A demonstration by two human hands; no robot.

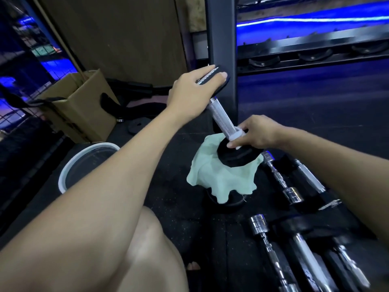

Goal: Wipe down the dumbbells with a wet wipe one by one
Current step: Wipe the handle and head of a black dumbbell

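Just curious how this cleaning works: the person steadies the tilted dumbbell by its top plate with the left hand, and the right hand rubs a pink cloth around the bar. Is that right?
Not quite. The head view shows the wipe pinched by the right hand is white, not pink; the green cloth lies draped below. The left hand does steady the tilted dumbbell by its top plate.

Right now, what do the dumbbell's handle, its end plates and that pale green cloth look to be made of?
Dumbbell handle: bright metal, probably chromed steel; shiny, with a knurled grip. Lower plate: matte black, perhaps rubber-coated or painted iron; unclear which. Upper plate, gripped by the left hand: likewise. Green cloth: soft woven fabric; it drapes in folds, with a loose thread at its hem.
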